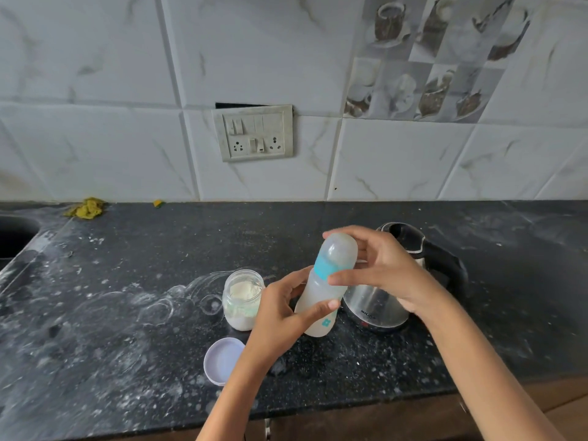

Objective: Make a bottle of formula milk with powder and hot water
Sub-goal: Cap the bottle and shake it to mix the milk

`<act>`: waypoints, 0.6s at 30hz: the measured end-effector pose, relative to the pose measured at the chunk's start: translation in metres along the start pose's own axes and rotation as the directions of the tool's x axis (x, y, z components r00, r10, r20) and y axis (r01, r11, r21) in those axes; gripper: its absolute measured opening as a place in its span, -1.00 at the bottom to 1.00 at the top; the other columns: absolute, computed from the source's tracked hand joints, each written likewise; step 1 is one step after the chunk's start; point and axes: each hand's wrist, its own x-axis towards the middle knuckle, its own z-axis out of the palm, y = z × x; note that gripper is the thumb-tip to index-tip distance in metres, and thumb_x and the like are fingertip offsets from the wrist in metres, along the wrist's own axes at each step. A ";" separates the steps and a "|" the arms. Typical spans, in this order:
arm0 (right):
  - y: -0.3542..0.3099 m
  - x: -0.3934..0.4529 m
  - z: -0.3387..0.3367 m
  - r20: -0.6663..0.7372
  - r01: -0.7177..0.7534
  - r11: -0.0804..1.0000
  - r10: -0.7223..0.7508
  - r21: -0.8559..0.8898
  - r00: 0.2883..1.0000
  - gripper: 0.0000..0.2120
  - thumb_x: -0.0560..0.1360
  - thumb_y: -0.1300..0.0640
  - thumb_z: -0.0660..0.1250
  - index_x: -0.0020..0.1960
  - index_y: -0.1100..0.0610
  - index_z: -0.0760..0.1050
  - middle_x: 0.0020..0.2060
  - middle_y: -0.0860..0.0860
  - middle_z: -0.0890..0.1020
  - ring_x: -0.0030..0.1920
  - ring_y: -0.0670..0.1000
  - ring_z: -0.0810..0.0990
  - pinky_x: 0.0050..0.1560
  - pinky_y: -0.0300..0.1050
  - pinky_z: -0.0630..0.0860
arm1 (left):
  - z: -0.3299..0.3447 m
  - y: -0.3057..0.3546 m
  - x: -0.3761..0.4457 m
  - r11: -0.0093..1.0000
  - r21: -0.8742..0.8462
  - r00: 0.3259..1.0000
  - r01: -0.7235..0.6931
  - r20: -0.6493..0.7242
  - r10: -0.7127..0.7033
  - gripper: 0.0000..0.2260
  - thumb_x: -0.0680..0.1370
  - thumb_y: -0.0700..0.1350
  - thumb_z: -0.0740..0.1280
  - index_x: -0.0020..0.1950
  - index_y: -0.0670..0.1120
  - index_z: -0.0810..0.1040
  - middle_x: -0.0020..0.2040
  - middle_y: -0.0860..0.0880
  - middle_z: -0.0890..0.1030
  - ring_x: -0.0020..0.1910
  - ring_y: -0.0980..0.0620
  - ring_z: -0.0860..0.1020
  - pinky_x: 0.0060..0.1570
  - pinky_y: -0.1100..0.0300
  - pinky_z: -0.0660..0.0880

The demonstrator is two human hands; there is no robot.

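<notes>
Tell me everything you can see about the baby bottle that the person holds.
The baby bottle is translucent, whitish plastic with a turquoise collar, a clear domed cap over the top and a small turquoise print near its base. It is held above the dark counter, tilted with the cap leaning right. The left hand wraps the lower body; the right hand has its fingers around the cap and collar. It is in front of the steel kettle, right of the open powder jar. Its contents cannot be told.

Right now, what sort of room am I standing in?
Most likely a home kitchen: a dark stone countertop against a tiled wall, a sink cut in at the far left, and an electric kettle beside an open jar of powder.
</notes>
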 end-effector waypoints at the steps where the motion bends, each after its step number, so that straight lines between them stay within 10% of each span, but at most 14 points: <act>1: 0.003 0.001 0.009 -0.093 -0.003 0.996 -0.005 -0.086 0.996 -0.57 0.25 0.13 0.62 0.08 0.13 0.60 -0.06 0.07 0.70 -0.01 0.12 0.66 -0.06 -0.05 0.61 | 0.001 -0.001 -0.001 1.000 -0.002 1.000 0.004 -0.011 -0.004 -0.63 0.43 -0.16 0.49 0.23 -0.09 0.57 0.08 -0.01 0.68 0.10 0.01 0.63 0.13 -0.08 0.55; 3: 0.007 0.001 0.017 -0.164 -0.031 0.995 0.014 -0.099 0.986 -0.60 0.25 0.06 0.61 0.03 0.12 0.60 -0.09 0.09 0.70 -0.04 0.08 0.67 -0.07 -0.04 0.61 | 0.002 -0.002 -0.001 1.000 -0.016 1.000 0.013 -0.010 -0.013 -0.65 0.44 -0.16 0.47 0.22 -0.09 0.57 0.08 -0.01 0.68 0.11 0.01 0.63 0.14 -0.08 0.55; 8: 0.012 -0.003 -0.011 0.202 -0.128 0.937 0.063 0.326 0.977 -0.36 0.38 0.46 0.44 0.41 0.20 0.38 0.25 0.12 0.60 0.26 0.06 0.59 0.17 -0.11 0.56 | -0.007 -0.002 -0.005 0.995 -0.091 0.998 0.030 0.051 -0.026 -0.65 0.47 -0.22 0.42 0.25 -0.12 0.55 0.13 -0.03 0.66 0.16 -0.01 0.61 0.20 0.04 0.52; 13: 0.021 -0.004 0.014 -0.065 -0.085 0.989 0.094 0.122 0.994 -0.54 0.28 0.35 0.56 0.15 0.17 0.57 -0.01 0.05 0.72 0.00 -0.01 0.68 -0.07 -0.26 0.60 | -0.002 -0.005 -0.005 0.999 -0.030 1.000 0.017 0.019 -0.016 -0.61 0.47 -0.17 0.45 0.29 -0.08 0.53 0.15 0.00 0.66 0.17 0.03 0.60 0.19 -0.01 0.52; 18: 0.021 -0.007 0.005 0.198 -0.139 0.897 0.059 0.420 0.978 -0.38 0.39 0.36 0.43 0.41 0.18 0.39 0.32 0.17 0.54 0.32 0.12 0.53 0.34 0.02 0.47 | -0.008 -0.005 -0.006 0.992 -0.118 0.997 0.037 0.076 -0.028 -0.67 0.47 -0.21 0.42 0.23 -0.12 0.57 0.11 -0.05 0.67 0.15 -0.02 0.61 0.16 0.08 0.53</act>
